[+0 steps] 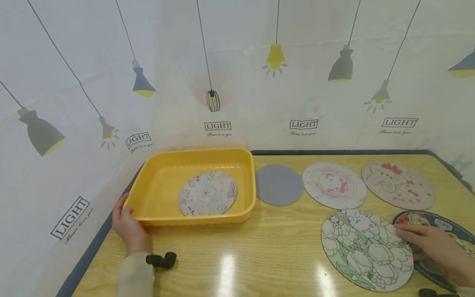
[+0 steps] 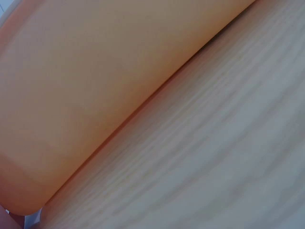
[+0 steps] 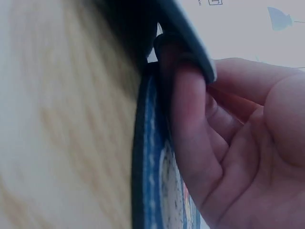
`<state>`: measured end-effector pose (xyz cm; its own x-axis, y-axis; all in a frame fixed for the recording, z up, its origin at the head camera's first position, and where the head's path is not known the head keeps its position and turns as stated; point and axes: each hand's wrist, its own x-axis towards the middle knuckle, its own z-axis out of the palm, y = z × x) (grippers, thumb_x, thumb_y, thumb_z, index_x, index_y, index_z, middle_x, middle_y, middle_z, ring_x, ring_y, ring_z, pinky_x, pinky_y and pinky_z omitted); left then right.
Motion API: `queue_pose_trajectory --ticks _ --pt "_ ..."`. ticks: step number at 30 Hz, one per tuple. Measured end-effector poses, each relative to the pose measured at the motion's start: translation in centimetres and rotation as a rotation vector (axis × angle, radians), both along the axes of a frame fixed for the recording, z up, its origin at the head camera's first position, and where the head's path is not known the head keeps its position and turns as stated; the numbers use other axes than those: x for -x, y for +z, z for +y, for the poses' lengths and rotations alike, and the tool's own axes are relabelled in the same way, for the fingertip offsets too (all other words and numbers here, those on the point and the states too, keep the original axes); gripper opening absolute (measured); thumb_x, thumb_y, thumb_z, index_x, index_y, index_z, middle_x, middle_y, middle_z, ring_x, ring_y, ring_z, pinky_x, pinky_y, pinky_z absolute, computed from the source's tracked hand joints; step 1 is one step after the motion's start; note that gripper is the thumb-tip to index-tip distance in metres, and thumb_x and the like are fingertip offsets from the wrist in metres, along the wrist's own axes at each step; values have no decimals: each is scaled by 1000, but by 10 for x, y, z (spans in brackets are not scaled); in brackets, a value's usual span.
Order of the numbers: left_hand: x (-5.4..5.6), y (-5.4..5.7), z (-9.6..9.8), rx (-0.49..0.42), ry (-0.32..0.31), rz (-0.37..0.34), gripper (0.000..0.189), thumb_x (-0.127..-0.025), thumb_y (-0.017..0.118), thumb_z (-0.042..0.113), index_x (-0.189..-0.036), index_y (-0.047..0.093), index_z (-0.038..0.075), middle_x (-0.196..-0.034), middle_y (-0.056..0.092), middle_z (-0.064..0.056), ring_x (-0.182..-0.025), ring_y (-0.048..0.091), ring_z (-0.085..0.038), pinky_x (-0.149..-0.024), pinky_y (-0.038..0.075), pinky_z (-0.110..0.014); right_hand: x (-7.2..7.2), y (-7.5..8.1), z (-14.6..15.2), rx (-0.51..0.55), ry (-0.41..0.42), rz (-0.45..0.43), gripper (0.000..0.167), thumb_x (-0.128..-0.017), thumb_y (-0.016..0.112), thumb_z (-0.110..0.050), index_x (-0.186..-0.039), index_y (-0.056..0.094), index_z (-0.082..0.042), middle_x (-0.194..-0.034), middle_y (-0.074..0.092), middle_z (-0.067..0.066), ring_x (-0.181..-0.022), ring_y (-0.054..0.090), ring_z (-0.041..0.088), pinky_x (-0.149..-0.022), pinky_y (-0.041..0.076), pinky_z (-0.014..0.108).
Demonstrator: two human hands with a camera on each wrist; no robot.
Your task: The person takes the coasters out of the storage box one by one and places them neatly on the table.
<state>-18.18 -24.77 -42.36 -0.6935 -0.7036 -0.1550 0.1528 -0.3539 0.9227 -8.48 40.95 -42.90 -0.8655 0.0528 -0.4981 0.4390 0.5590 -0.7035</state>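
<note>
At the front left corner of a yellow tray (image 1: 222, 218), my left hand (image 1: 128, 222) grips the rim with the thumb on top. A round mat with a pink, green and white print (image 1: 208, 194) lies inside the tray. On the right, my right hand (image 1: 432, 243) pinches the edge of a round mat with a tulip and bunny drawing (image 1: 367, 251). In the right wrist view, this tulip mat's dark edge (image 3: 190, 43) stands raised and tilted above the table. Beneath the hand lies a dark blue patterned mat (image 3: 147, 167), partly covered.
Right of the tray, along the back of the wooden table (image 1: 259, 255), lie a plain grey round mat (image 1: 280, 185), a white mat with a pink design (image 1: 334, 184) and a pink mat with red bows (image 1: 398, 185). A lamp-printed white curtain (image 1: 245, 82) hangs behind.
</note>
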Motion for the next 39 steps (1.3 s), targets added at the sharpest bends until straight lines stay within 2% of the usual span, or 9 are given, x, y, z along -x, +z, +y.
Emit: queue_pose_trajectory --ticks 5,12,20,23,27,30,33,39 --pt "0 0 0 9 -11 -7 41 -87 34 7 -118 57 19 -126 45 1 -113 45 -18 -94 36 -32 0 4 -4 -60 63 37 71 -91 40 -44 -131 28 14 -116 47 34 -81 63 26 -65 51 35" --pt "-1 -1 -1 17 -14 8 42 -87 32 5 -118 57 18 -127 44 -1 -113 44 -19 -94 35 -34 0 8 -9 -86 125 63 68 -93 37 -42 -130 30 14 -114 50 32 -81 63 26 -64 51 34" --pt "-1 -1 -1 1 -23 15 42 -88 31 5 -119 57 16 -126 46 -1 -112 46 -20 -94 36 -35 2 5 -7 -105 107 49 74 -88 41 -50 -130 35 11 -120 44 33 -85 62 28 -66 51 36" --pt "-1 0 -1 9 -25 8 41 -88 31 6 -119 57 17 -126 46 0 -112 46 -20 -94 36 -35 3 4 -6 -133 93 34 79 -85 43 -55 -129 37 10 -118 45 33 -82 62 26 -66 50 36" --pt "-1 1 -1 13 -26 9 41 -88 31 6 -118 57 18 -126 46 -1 -112 46 -20 -94 35 -36 4 2 -5 -198 89 16 82 -81 46 -59 -127 41 8 -98 58 20 -70 58 21 -61 48 34" --pt "-1 0 -1 9 -23 4 41 -88 32 6 -118 57 18 -126 45 0 -112 46 -20 -94 35 -36 4 2 -5 -229 100 14 81 -81 47 -59 -126 43 8 -83 57 5 -65 53 19 -58 45 32" --pt "-2 -1 -2 7 -22 -5 41 -88 32 6 -118 57 18 -127 45 0 -112 45 -19 -94 35 -35 3 1 -6 -238 114 25 80 -81 47 -59 -126 44 7 -75 56 3 -63 52 19 -56 45 31" --pt "-2 -1 -3 -2 -31 16 41 -88 32 6 -118 58 19 -128 44 1 -114 44 -20 -95 35 -35 2 2 -4 -220 133 28 75 -82 48 -55 -126 45 7 -79 59 2 -64 52 18 -55 44 31"
